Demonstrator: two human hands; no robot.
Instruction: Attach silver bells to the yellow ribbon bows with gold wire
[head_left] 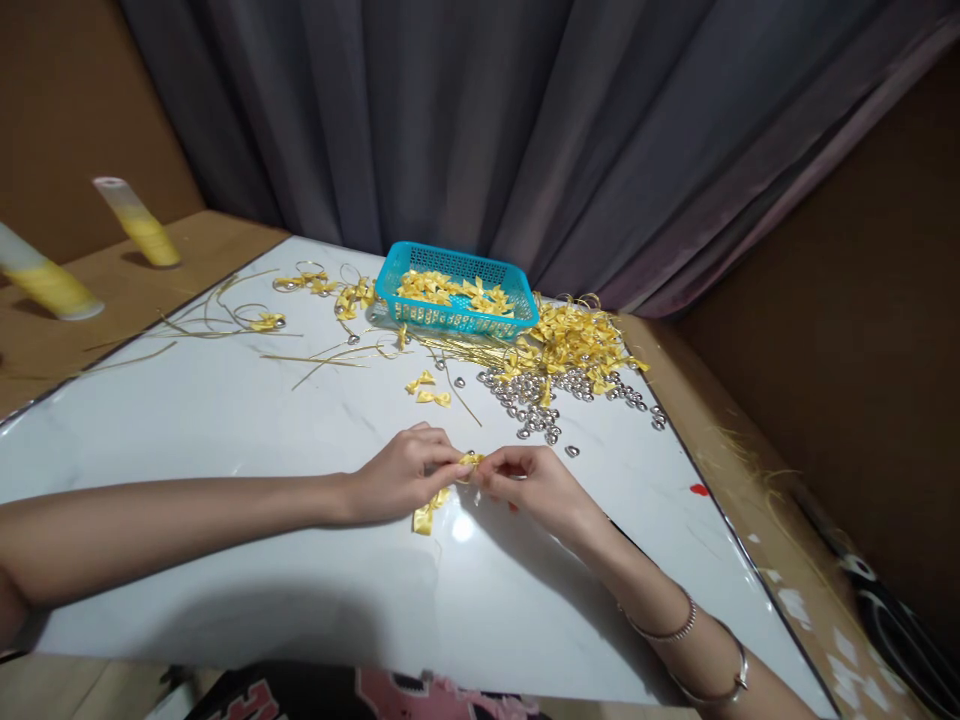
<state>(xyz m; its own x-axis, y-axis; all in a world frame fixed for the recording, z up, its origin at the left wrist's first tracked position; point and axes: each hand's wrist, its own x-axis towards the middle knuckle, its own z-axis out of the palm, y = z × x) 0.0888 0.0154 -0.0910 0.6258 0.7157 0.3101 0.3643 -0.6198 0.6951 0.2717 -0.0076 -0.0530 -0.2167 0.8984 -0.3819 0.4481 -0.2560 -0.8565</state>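
Near the middle of the white board, a small yellow ribbon bow (470,459) is pinched between the fingertips of both hands. My left hand (405,470) is closed on its left side. From the right, my right hand (536,485) pinches the bow's other end; whether a thin cord is also in those fingers I cannot tell. A tiny silver bead shows at the bow's top. Below my left fingers lies another piece of yellow ribbon (424,515), partly covered by the hand. Two loose bows (433,398) rest just beyond my hands.
A blue perforated basket (457,322) holding yellow bows stands at the back. Beside it are a heap of bows (574,340), silver heart-shaped beads (536,415) and gold cords (322,360). Two yellow-wound spools (146,235) stand left. Black-handled scissors (892,610) lie right.
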